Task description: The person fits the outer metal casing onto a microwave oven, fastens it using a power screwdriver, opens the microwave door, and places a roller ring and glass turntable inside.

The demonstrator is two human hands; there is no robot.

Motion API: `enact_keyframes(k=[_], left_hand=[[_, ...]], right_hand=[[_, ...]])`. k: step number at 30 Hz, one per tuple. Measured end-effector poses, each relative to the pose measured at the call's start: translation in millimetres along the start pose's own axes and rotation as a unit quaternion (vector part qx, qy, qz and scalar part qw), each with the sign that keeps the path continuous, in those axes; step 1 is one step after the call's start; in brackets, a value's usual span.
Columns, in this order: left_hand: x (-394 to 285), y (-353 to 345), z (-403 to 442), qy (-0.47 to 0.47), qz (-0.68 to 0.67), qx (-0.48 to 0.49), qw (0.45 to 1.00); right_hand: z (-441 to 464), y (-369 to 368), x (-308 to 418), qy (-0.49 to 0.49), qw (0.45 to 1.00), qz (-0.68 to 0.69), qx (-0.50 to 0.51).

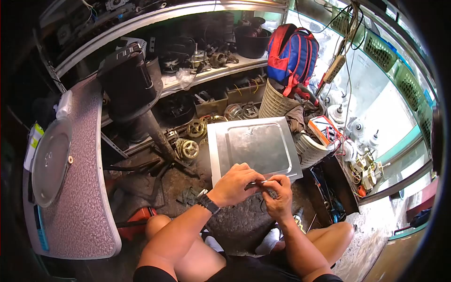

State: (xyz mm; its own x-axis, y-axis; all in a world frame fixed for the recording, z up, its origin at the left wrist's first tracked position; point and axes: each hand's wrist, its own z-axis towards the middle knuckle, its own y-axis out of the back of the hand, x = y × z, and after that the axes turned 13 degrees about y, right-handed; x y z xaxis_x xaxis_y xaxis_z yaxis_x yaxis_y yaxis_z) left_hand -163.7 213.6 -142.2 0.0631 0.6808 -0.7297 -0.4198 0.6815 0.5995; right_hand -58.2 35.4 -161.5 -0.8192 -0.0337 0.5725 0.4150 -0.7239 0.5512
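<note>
My left hand (237,184), with a dark watch (207,201) at its wrist, is closed in a pinch at the near edge of a grey metal panel (213,155). Close beside it, my right hand (278,195) is pinched too, and the fingertips of both hands meet. Between them is something small and thin, partly dark and partly pale; the fingers cover most of it, and its kind cannot be made out. The panel has a raised rounded-rectangle outline and lies flat below and beyond the hands.
A speckled tabletop (80,188) with a round glass plate (52,162) stands at left. Shelves with motor parts (199,58) run along the back. A red and blue backpack (293,56) rests on a ribbed bin (275,101). At right are an orange box (324,129) and several metal parts.
</note>
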Motion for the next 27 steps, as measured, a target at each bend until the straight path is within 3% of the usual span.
enact_keyframes(k=[6, 10, 12, 14, 15, 16, 20, 22, 27], left_hand=[[-3.0, -2.4, -0.2, 0.002, 0.048, 0.014, 0.999], [-3.6, -5.1, -0.6, -0.005, 0.048, -0.02, 0.999], [-3.5, -5.6, -1.8, -0.007, 0.032, -0.04, 0.999], [-2.4, -6.5, -1.0, -0.017, 0.037, -0.042, 0.998], [-2.4, -6.6, -0.4, -0.016, 0.039, -0.043, 0.998], [-2.8, -6.5, -0.2, -0.014, 0.039, -0.043, 0.998], [-6.0, -5.9, 0.2, -0.002, 0.041, -0.039, 0.998], [-7.8, -6.6, -1.3, -0.001, 0.039, -0.035, 0.999], [-3.4, -6.1, 0.8, -0.005, 0.036, -0.041, 0.999]], right_hand=[[-6.0, 8.7, -0.6, 0.017, 1.0, 0.009, 0.008], [-42.8, 27.0, -25.9, 0.018, 0.998, -0.024, -0.055], [-90.8, 38.2, -76.5, -0.096, 0.989, -0.108, 0.027], [-195.0, 39.7, -173.8, -0.162, 0.947, -0.224, 0.164], [-239.4, 40.0, -208.1, -0.306, 0.876, -0.249, 0.278], [-276.1, 37.6, -235.2, -0.439, 0.769, -0.264, 0.382], [-325.9, 20.1, -272.2, -0.509, 0.756, -0.29, 0.293], [-285.2, 35.7, -227.3, -0.525, 0.74, -0.271, 0.322], [-289.4, 67.8, -233.4, -0.53, 0.702, -0.229, 0.416]])
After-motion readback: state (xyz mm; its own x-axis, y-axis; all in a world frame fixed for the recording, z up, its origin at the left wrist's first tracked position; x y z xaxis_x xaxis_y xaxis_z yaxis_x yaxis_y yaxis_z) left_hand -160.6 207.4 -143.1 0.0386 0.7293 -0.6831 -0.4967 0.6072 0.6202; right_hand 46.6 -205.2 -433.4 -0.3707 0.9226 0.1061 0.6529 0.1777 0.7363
